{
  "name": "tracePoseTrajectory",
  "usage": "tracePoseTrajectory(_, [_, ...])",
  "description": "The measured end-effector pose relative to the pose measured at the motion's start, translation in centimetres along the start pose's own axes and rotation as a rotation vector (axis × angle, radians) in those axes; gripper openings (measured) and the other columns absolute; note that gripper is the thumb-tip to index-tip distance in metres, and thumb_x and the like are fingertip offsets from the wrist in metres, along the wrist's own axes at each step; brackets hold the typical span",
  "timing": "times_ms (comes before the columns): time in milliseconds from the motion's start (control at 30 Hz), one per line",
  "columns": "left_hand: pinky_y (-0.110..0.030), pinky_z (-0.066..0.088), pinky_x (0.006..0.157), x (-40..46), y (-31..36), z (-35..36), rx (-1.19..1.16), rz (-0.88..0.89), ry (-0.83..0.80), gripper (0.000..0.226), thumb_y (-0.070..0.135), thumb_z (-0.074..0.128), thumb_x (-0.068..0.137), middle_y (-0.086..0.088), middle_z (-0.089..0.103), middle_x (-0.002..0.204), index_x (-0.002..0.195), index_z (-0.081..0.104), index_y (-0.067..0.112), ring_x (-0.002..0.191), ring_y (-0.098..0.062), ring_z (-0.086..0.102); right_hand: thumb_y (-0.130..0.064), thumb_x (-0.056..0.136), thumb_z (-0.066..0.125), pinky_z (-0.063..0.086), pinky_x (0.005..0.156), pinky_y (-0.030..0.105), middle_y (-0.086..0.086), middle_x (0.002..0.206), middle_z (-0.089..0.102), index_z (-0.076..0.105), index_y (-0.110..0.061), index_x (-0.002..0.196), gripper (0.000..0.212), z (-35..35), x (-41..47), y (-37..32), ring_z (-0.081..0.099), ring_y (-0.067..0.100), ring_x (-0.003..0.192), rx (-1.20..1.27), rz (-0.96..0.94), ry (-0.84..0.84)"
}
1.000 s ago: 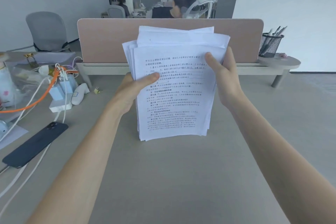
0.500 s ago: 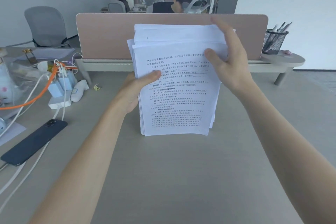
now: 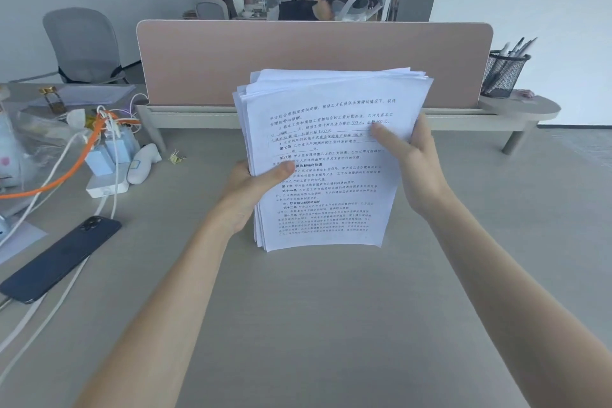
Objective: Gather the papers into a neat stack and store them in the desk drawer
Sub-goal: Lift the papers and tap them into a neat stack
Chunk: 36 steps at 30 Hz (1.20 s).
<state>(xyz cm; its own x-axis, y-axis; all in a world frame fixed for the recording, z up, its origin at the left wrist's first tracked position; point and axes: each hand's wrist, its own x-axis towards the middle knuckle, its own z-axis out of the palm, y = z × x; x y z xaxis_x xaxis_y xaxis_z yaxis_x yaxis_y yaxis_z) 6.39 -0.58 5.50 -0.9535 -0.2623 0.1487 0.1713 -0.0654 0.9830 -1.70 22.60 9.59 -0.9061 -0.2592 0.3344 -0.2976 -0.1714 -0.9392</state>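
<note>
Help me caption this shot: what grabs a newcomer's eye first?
A stack of printed papers held upright mid-frame, bottom edge at the desk, left hand and right hand gripping its sides. Then a dark phone lower left, amid cables.

Dark phone point(image 3: 59, 260) and cabled power strip point(image 3: 107, 187) at left, mesh pen holder point(image 3: 504, 74) far right.

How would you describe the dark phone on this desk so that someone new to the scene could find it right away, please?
Start at the pink divider panel behind the desk, then look to the desk's left side, nearer than the white power strip with its cables. The phone lies flat there, slanted, camera end away from the viewer. It is the only dark, flat slab among white, blue and orange items.
</note>
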Motion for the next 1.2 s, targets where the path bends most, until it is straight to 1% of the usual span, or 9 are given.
tracePoseTrajectory(133, [-0.037, 0.055, 0.095, 0.0, -1.0, 0.2, 0.073, -0.011, 0.049, 0.024, 0.024, 0.086, 0.072, 0.011, 0.08, 0.102, 0.093, 0.078, 0.031, 0.101, -0.01, 0.074, -0.006, 0.094, 0.063, 0.055, 0.092, 0.035, 0.0, 0.129, 0.072, 0.055, -0.016, 0.137, 0.045, -0.3, -1.2, 3.2, 0.07, 0.018, 0.116, -0.011, 0.099, -0.039])
tracePoseTrajectory(267, [-0.032, 0.058, 0.083, 0.4, -1.3, 1.1, 0.093, -0.011, 0.137, 0.017, 0.019, 0.085, 0.077, 0.017, 0.08, 0.085, 0.088, 0.075, 0.028, 0.084, -0.004, 0.076, -0.002, 0.093, 0.06, 0.057, 0.092, 0.037, 0.007, 0.128, 0.07, 0.049, -0.011, 0.136, 0.045, 0.2, -1.1, 3.5, 0.07, 0.017, 0.113, -0.004, 0.1, -0.009])
tracePoseTrajectory(367, [-0.033, 0.06, 0.08, 0.7, -0.9, 1.6, 0.046, -0.007, 0.202, 0.021, 0.021, 0.086, 0.076, 0.011, 0.081, 0.09, 0.094, 0.077, 0.024, 0.087, -0.01, 0.077, -0.002, 0.094, 0.057, 0.059, 0.089, 0.038, 0.013, 0.131, 0.064, 0.043, -0.006, 0.132, 0.041, 0.6, -0.8, 3.1, 0.07, 0.023, 0.11, 0.018, 0.091, 0.011])
tracePoseTrajectory(500, [-0.037, 0.061, 0.08, 0.6, -1.0, 1.6, -0.124, -0.002, 0.19, 0.018, 0.014, 0.079, 0.084, 0.001, 0.081, 0.099, 0.101, 0.074, 0.019, 0.093, -0.018, 0.077, -0.003, 0.095, 0.058, 0.057, 0.082, 0.026, -0.002, 0.12, 0.067, 0.045, -0.009, 0.13, 0.038, 0.6, -0.8, 3.3, 0.069, 0.008, 0.103, 0.013, 0.05, 0.052])
tracePoseTrajectory(633, [-0.039, 0.06, 0.085, -0.1, -3.0, 1.7, 0.009, -0.074, 0.163, 0.015, 0.019, 0.081, 0.082, 0.01, 0.081, 0.091, 0.094, 0.075, 0.025, 0.088, -0.01, 0.077, -0.011, 0.099, 0.057, 0.055, 0.086, 0.025, -0.001, 0.13, 0.069, 0.053, -0.017, 0.135, 0.036, 0.8, -1.5, 5.2, 0.069, 0.007, 0.111, 0.013, 0.075, 0.06])
tracePoseTrajectory(833, [-0.031, 0.058, 0.08, 0.3, -2.3, 1.7, 0.013, -0.014, 0.15, 0.018, 0.019, 0.084, 0.079, 0.009, 0.081, 0.094, 0.093, 0.076, 0.026, 0.091, -0.01, 0.076, -0.019, 0.102, 0.055, 0.05, 0.103, 0.038, 0.0, 0.133, 0.066, 0.052, -0.028, 0.125, 0.025, 1.1, -1.1, 4.8, 0.063, 0.014, 0.123, 0.004, 0.014, 0.064])
tracePoseTrajectory(1000, [-0.035, 0.058, 0.085, 0.8, -2.2, 1.1, 0.0, -0.004, 0.12, 0.026, 0.021, 0.085, 0.077, 0.007, 0.08, 0.102, 0.1, 0.075, 0.025, 0.097, -0.014, 0.076, -0.02, 0.102, 0.055, 0.051, 0.094, 0.026, -0.019, 0.113, 0.068, 0.054, -0.027, 0.118, 0.018, 0.4, 0.2, 3.0, 0.064, 0.0, 0.11, -0.023, -0.04, 0.063])
tracePoseTrajectory(1133, [-0.042, 0.059, 0.089, 0.8, -3.5, 1.4, 0.051, -0.088, 0.193, 0.059, 0.043, 0.091, 0.061, 0.008, 0.079, 0.106, 0.112, 0.072, 0.023, 0.096, -0.013, 0.076, -0.026, 0.099, 0.055, 0.045, 0.11, 0.045, -0.006, 0.131, 0.067, 0.05, -0.016, 0.127, 0.029, 0.7, 0.2, 5.1, 0.061, 0.015, 0.126, -0.059, 0.015, 0.031])
tracePoseTrajectory(1200, [-0.038, 0.06, 0.086, 1.3, -3.2, 1.4, 0.061, -0.072, 0.213, 0.046, 0.037, 0.09, 0.067, 0.009, 0.079, 0.1, 0.107, 0.073, 0.023, 0.089, -0.007, 0.076, -0.023, 0.1, 0.053, 0.044, 0.111, 0.05, -0.009, 0.123, 0.065, 0.045, -0.01, 0.123, 0.028, 0.7, 0.3, 5.3, 0.061, 0.014, 0.121, -0.061, 0.018, 0.035])
